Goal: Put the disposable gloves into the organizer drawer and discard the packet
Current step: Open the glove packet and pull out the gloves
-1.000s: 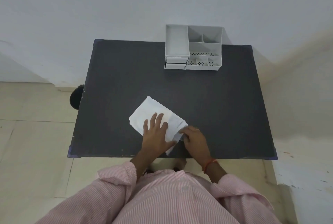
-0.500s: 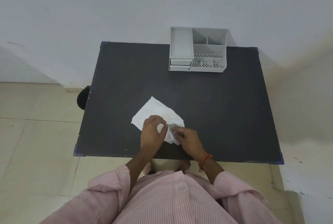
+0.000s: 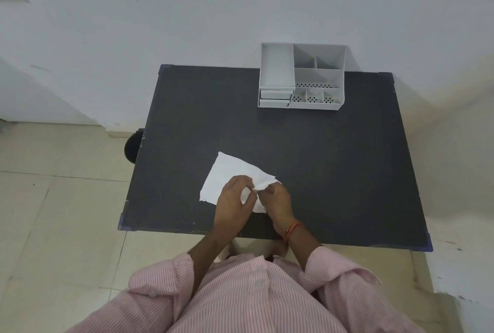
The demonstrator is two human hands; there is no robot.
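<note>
— Pinching now: fingers [image 3: 242, 179] of the left hand [image 3: 232, 200] curling and clamping on the near right corner of the packet [image 3: 227, 172], almost touching the right hand [image 3: 276, 199].

— And no longer lying flat on top, as a second ago?

— Right. Rising off the paper and gripping it instead. Right fingers [image 3: 267, 190] also closing on that same corner, just opposite, and lifting it slightly off the bench [image 3: 334, 172].

— Meaning a tear or peel, probably?

— Judging so: moving on from steadying to opening. Not showing any gloves yet, so presumably still keeping them inside.

— Resting where, otherwise?

— Lying on the near half of the bench, far corner pointing away, well apart from the organizer [image 3: 318, 75] standing at the far edge.

— Drawer [image 3: 275, 96] ready?

— Looking only slightly out, if at all; likely needing a pull before taking anything.
</note>
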